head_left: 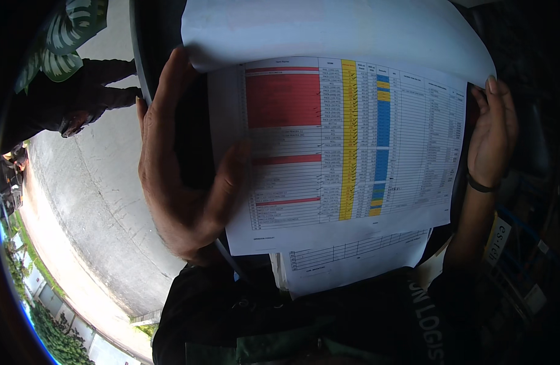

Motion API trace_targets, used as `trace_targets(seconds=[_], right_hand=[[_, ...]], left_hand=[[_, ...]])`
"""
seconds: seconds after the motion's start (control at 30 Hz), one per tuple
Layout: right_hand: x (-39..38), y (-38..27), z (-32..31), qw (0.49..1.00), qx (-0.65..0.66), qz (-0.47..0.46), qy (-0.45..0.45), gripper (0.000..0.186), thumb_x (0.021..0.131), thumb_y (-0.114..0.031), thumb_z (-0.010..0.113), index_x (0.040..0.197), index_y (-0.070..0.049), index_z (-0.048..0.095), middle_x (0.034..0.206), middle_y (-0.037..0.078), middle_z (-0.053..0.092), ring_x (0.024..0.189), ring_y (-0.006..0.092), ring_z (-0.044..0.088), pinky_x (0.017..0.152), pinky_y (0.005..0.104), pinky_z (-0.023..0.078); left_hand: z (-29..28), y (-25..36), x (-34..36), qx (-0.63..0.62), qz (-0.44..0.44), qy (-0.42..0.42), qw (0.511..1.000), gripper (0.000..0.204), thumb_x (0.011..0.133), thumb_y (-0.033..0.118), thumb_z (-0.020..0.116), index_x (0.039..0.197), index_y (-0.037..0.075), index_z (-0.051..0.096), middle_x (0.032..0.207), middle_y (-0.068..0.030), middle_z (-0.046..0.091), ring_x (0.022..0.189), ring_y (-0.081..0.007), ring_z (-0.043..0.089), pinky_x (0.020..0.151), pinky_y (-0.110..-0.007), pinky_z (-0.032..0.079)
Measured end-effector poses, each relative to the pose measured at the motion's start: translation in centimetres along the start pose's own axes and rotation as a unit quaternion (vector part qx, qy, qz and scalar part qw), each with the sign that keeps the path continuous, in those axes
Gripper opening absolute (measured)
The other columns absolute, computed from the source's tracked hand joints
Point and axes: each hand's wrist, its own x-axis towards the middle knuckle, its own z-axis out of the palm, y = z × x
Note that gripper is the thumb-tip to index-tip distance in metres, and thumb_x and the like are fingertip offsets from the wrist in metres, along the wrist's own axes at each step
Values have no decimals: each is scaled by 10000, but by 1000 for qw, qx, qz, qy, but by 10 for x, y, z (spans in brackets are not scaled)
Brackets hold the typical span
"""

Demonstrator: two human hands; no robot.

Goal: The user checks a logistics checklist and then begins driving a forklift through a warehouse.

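A printed sheet [286,176] with a table in red, yellow and blue columns lies before me, with small pen ticks along the yellow column. Over its top curls a turned-up page [329,30]. My left hand [160,158] is at the sheet's left side, fingers stretched up to the curled page's lower left corner. Its thumb, apart from the fingers and slightly blurred, is over the sheet's left part. At the far right, my right hand [494,134] is closed with the turned-up page's lower right corner between thumb and fingers; a dark band circles that wrist.
More printed paper [353,261] lies beneath the sheet, close to my dark clothing [353,316]. Left is grey pavement [103,194] in bright light, with large green leaves [73,30] above. A pale label [498,240] stands among dark, unclear things at right.
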Motion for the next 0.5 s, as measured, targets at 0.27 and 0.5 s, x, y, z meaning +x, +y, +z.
trace_targets(seconds=[0.27, 0.5], right_hand=[[-1, -2, 7, 998, 18, 0, 66, 431, 1118, -390, 542, 1199, -2, 709, 1183, 128, 711, 1140, 192, 623, 1086, 385, 428], [3, 2, -17, 985, 92, -10, 143, 722, 1153, -519, 300, 935, -3, 756, 1349, 233, 686, 1240, 284, 638, 1145, 448, 443]], left_hand=[[-6, -3, -2, 51, 5, 11, 999, 861, 814, 198, 772, 1584, -10, 450, 1492, -233, 604, 1418, -365, 563, 1263, -572, 237], [-8, 2, -6, 59, 7, -10, 998, 817, 882, 115, 709, 1596, -81, 364, 1520, -293, 539, 1445, -390, 523, 1236, -531, 327]])
